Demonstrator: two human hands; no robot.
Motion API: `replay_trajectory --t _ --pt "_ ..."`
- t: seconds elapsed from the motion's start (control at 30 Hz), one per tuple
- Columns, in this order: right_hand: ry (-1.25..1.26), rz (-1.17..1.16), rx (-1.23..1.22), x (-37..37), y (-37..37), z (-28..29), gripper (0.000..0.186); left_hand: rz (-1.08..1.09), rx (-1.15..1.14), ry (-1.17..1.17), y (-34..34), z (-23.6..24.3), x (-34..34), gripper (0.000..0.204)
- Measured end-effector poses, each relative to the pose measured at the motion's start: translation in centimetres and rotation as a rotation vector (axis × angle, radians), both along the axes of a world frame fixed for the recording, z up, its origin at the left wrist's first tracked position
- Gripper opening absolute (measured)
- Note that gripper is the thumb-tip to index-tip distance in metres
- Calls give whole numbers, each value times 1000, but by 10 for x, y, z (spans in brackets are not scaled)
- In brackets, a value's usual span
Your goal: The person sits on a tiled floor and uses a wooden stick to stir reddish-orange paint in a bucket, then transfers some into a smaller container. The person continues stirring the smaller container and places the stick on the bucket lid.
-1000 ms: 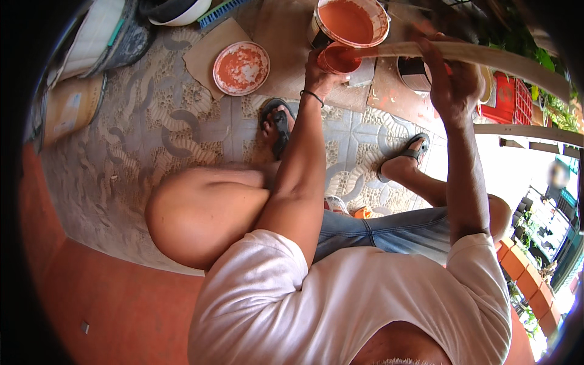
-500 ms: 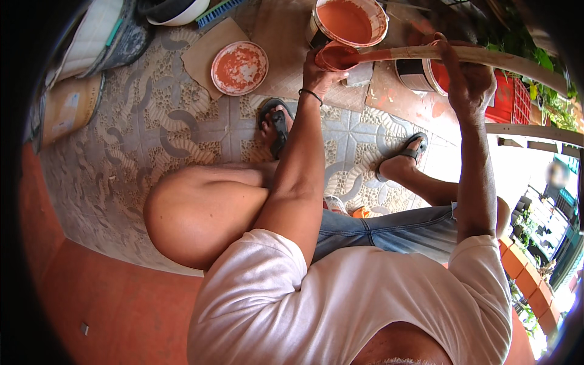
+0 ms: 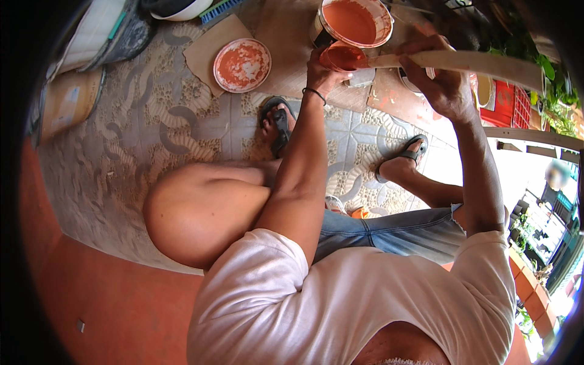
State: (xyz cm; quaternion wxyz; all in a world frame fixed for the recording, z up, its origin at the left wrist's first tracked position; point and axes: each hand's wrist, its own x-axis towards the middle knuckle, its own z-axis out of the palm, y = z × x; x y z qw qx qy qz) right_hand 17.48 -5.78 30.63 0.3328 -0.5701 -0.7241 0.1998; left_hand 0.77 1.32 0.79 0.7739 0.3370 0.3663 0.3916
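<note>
My left hand (image 3: pixel 325 78) is wrapped round a small cup (image 3: pixel 342 58) wet with orange-red paint, close in front of the paint bucket (image 3: pixel 388 30). My right hand (image 3: pixel 443 85) grips a long pale wooden stick (image 3: pixel 493 62), whose near end reaches into the cup's mouth. Its tip is hard to make out against the paint. The bucket holds more of the same paint, with streaks round its inner rim. To the left, a round paint-smeared lid (image 3: pixel 242 66) lies on a piece of cardboard (image 3: pixel 201 53).
Behind my right hand, a second container (image 3: pixel 409 80) is mostly hidden. A red plastic crate (image 3: pixel 506 100) and plants (image 3: pixel 556 91) are on the right. A blue-bristled brush (image 3: pixel 219 10) and dark tubs (image 3: pixel 131 42) sit at the far left. My sandalled feet rest on patterned tiles (image 3: pixel 201 131).
My right hand has moved left, closer to the cup, and the stick has shifted with less of its red part showing. The left hand and cup have moved slightly right.
</note>
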Motion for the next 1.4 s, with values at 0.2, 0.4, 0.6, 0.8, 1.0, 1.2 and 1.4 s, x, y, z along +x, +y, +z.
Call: replay_trajectory --t 0.2,0.4,0.6,0.8,1.0,1.2,1.4 --pt "207 15 -139 2 1 16 10 26 93 109 -1 -9 -9 103" --pt "225 28 -140 13 16 29 13 60 95 96 1 -9 -8 108" --pt "357 65 -156 -2 30 26 17 2 172 161 -3 2 -4 103" --pt "355 -83 -133 -7 19 25 14 48 130 106 2 -17 -10 107" --pt "366 -456 -58 10 9 24 17 21 153 132 -3 1 -7 98" --pt "302 -613 -26 5 -6 5 21 18 149 101 0 -4 -7 99" --pt "523 -674 52 5 -6 1 21 30 162 111 0 -7 -6 86"
